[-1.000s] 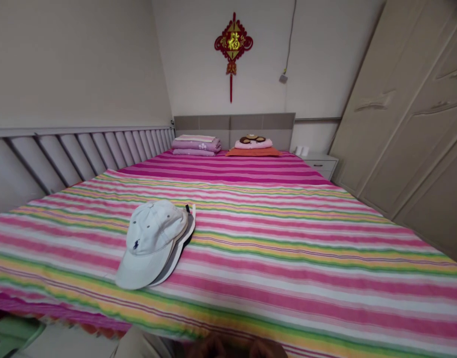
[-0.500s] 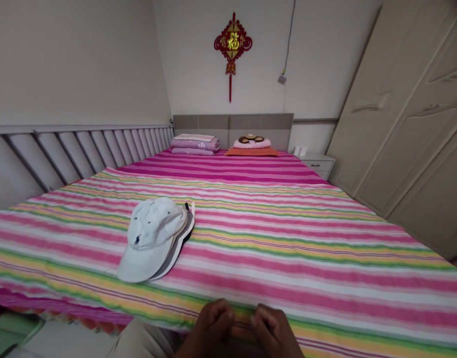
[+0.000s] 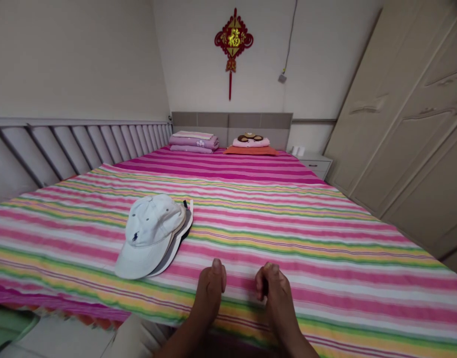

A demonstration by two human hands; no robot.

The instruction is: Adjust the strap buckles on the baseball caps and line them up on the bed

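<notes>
A white cap (image 3: 150,228) with a small dark emblem lies at the left on the striped bedspread (image 3: 325,268), on top of other caps in grey and white whose brims and straps show at its right. My left hand (image 3: 210,288) is over the near part of the bed, right of the caps and apart from them, thumb up; how its fingers are bent is hard to see. Across a gap, my right hand (image 3: 275,288) has its fingers curled, with no object visible in it. Neither hand touches a cap.
Folded purple bedding (image 3: 194,142) and a pink folded item (image 3: 251,142) on an orange piece lie by the headboard (image 3: 258,122). A railing (image 3: 102,144) runs along the left. Right are a nightstand (image 3: 314,164) and a wardrobe (image 3: 400,124). Part of a green stool (image 3: 12,325) shows lower left.
Both my hands have moved forward over the bed and a little apart, and their thumbs have lifted. The caps lie as before; the view has shifted slightly.
</notes>
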